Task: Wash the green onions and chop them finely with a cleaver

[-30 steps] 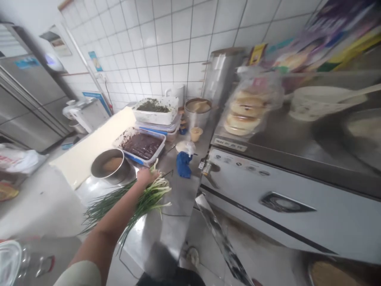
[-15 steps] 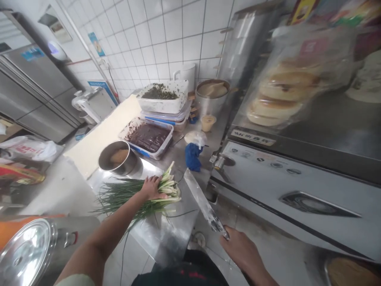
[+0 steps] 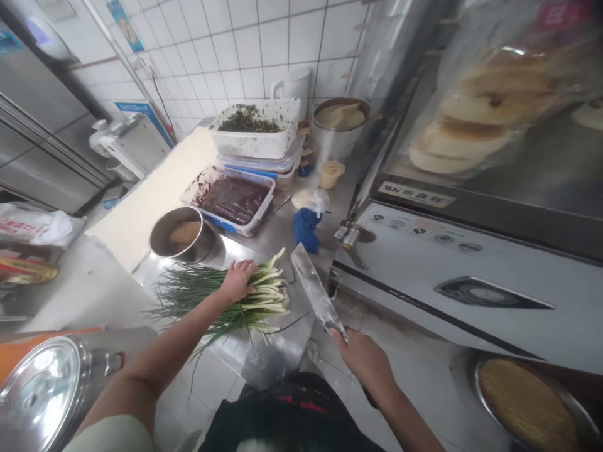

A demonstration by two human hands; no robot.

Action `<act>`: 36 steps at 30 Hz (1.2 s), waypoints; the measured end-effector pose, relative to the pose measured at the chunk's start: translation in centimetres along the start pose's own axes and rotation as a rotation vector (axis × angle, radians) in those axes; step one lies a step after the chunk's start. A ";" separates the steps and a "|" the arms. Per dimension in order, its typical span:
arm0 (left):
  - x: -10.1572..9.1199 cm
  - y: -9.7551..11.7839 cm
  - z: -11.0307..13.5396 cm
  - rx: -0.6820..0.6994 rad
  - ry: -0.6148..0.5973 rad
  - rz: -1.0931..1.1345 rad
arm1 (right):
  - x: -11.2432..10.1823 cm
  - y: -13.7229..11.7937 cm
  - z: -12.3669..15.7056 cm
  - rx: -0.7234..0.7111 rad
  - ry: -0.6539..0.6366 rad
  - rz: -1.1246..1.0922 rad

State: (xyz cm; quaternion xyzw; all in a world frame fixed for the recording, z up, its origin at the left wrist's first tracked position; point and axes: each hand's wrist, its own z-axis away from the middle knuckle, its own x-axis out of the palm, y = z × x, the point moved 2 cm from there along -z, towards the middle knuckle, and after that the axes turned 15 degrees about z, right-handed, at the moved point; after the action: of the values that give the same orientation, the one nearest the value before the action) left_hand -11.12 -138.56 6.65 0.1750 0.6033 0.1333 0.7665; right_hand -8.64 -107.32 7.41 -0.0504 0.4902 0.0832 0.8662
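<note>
A thick bunch of garlic chives (image 3: 268, 290) lies across the steel table, pale stem ends to the right and green leaves to the left. My left hand (image 3: 238, 280) presses on top near the pale stems, its fingers curled over them. In my right hand (image 3: 360, 355) is the handle of a long, broad-bladed knife (image 3: 315, 290). The smeared blade points up and away, its tip just right of the stem ends and apart from them. Past the tip sits a tied dark blue bag (image 3: 306, 230).
Behind the chives stand a steel pot (image 3: 183, 235) with a brown lump inside, a tub of dark paste (image 3: 230, 199) and a tub of chopped greens (image 3: 255, 129). A white oven (image 3: 443, 276) rises at right. A lidded steel drum (image 3: 44, 392) stands front left.
The knife and my right hand have moved up and left, bringing the blade closer to the stem ends. My left hand stays on the chives. The camera view has shifted slightly.
</note>
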 end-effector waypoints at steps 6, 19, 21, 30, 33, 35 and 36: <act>-0.2 1.0 0.4 0.085 0.084 0.070 | -0.1 -1.2 0.0 0.018 0.023 0.066; 5.1 2.0 0.2 0.047 0.044 -0.266 | 0.1 -2.6 -0.6 -0.095 -0.005 -0.119; 4.2 1.1 -1.3 -0.033 0.048 -0.254 | -0.2 -2.4 -0.5 -0.096 -0.011 -0.148; 3.8 0.5 -2.2 -0.134 0.072 -0.219 | -0.6 -2.8 0.2 -0.159 0.124 -0.020; 4.4 0.9 -1.1 -0.088 0.092 -0.215 | -1.6 -3.8 0.4 -0.220 0.137 0.008; 4.8 1.2 -0.4 -0.071 0.092 -0.210 | -2.3 -4.5 0.4 -0.255 0.130 0.021; 4.9 1.3 -0.1 -0.069 0.093 -0.206 | -2.5 -4.8 0.4 -0.268 0.121 0.028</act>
State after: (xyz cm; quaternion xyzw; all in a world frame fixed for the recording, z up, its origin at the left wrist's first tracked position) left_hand -10.05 -135.34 2.85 0.0793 0.6480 0.0824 0.7530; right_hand -8.63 -112.20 9.81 -0.1638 0.5265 0.1571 0.8193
